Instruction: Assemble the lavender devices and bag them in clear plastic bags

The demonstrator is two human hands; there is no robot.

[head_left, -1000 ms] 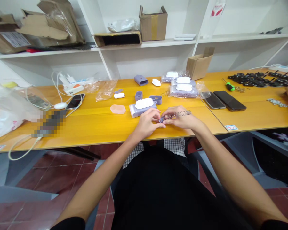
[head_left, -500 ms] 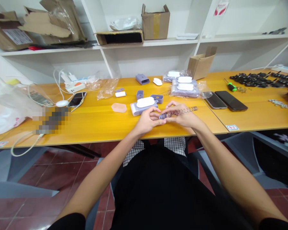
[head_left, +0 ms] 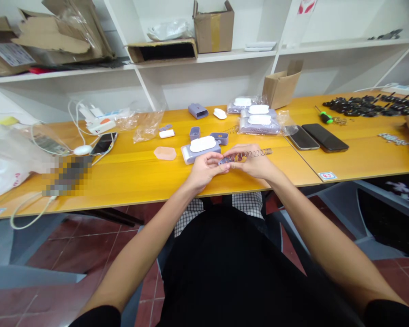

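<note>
yellow table (head_left: 122, 175) below white shelves (head_left: 204, 61) | left hand (head_left: 203, 167) — pinching purple part (head_left: 224, 161) | right hand (head_left: 255, 165) — pinching spring (head_left: 257, 153), coil running right over its knuckles, near table's front edge | purple case (head_left: 199, 151) just behind hands | two phones (head_left: 316, 137) well right

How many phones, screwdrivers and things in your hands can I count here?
Phones: 3
Green-handled screwdriver: 1
Long spring in right hand: 1
Small purple piece in left hand: 1
Total: 6
</note>
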